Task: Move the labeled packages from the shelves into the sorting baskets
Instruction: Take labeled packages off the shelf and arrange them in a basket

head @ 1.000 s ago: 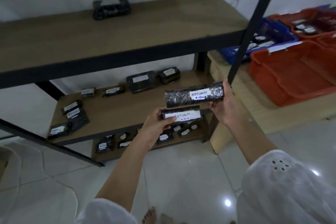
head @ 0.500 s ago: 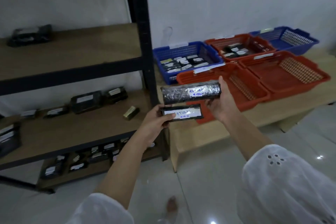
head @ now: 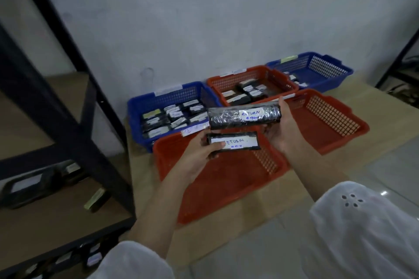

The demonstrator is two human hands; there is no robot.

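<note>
Entry: both hands loaded. The left hand [head: 199, 154] is clamped on the left end of a flat black package [head: 234, 142], thumb across its top face. The white label faces up and reads RETURN. The right hand [head: 284, 130] is wrapped round the right end of a black roll [head: 243, 116], also labelled RETURN (the second line on each is too small for me to read).

Relation that matters: both pieces hang above the far part of the nearest red basket [head: 226, 190], clear of it. Their long axes run left to right, roughly parallel to each other and to the basket's far rim. The roll sits higher, about over that rim. The flat package is lower and closer to me, just beside the roll. A tag [head: 194, 130] on the rim seems to begin RETU, so I judge this the right bin.

My estimate of the next move: straight down, little sideways travel. The left hand is nearer the basket floor, so I would let go there first. The basket is wider than either piece, so no turning is needed.
</note>
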